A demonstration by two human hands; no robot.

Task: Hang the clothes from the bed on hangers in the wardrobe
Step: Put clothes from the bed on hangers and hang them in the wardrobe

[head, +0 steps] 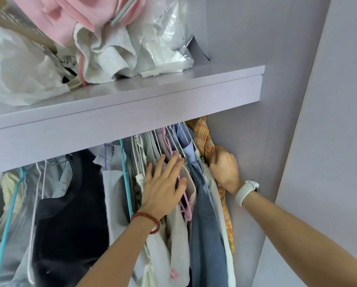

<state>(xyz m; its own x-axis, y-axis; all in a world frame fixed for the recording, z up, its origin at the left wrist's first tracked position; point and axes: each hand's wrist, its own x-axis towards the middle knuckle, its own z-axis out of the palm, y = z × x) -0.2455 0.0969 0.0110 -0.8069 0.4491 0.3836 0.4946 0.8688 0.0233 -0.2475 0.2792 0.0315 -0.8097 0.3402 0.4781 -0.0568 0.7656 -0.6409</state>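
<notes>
Plaid shirt (pixel 204 139), orange checked, hangs at the far right end of the wardrobe's row, pressed against the side wall (pixel 256 131). Nearest the camera, the left hand (pixel 165 183) lies flat with fingers straight and spread, pushing the packed clothes (pixel 204 214) leftward. Just beyond, the right hand (pixel 223 166) is curled round the shirt's cloth beside the wall, so the hands work apart, one on each side of a narrow gap. Further up, the hanger hooks (pixel 173 133) vanish behind the shelf (pixel 132 104), so whether the shirt's hook sits on the rail cannot be told. The row is tight: if the left hand lets go, the clothes may spring back and crush or dislodge the shirt. Tugging the cloth could pull it off its hanger. Bags and laundry heaped on the shelf overhang its edge.
</notes>
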